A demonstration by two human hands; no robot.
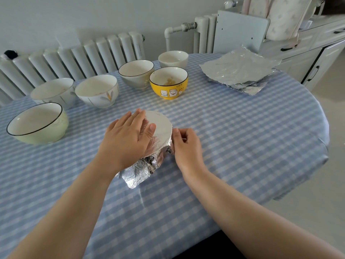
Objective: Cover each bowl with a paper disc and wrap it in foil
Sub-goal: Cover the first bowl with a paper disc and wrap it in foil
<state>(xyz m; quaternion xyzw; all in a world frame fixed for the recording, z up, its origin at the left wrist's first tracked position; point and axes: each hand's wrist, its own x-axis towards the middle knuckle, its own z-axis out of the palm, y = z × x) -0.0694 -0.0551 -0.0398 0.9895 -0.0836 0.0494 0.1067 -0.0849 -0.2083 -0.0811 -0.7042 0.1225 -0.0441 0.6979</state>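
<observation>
A bowl sits in the middle of the table, its mouth covered by a white paper disc (161, 125) and its sides partly wrapped in crinkled foil (141, 170). My left hand (128, 135) lies flat on the disc and the foil folded over its left part, pressing down. My right hand (183, 142) is at the bowl's right rim, fingers curled and pinching the foil edge there. One foil corner sticks out flat on the cloth toward me. The bowl itself is hidden under foil and paper.
Several uncovered bowls stand behind: a green one (38, 123) at left, two white ones (98, 91), a grey one (137, 73), a yellow cat bowl (169, 83) and a white one (173, 58). A stack of foil sheets (240, 69) lies at back right. The table edge (317, 157) curves away at right.
</observation>
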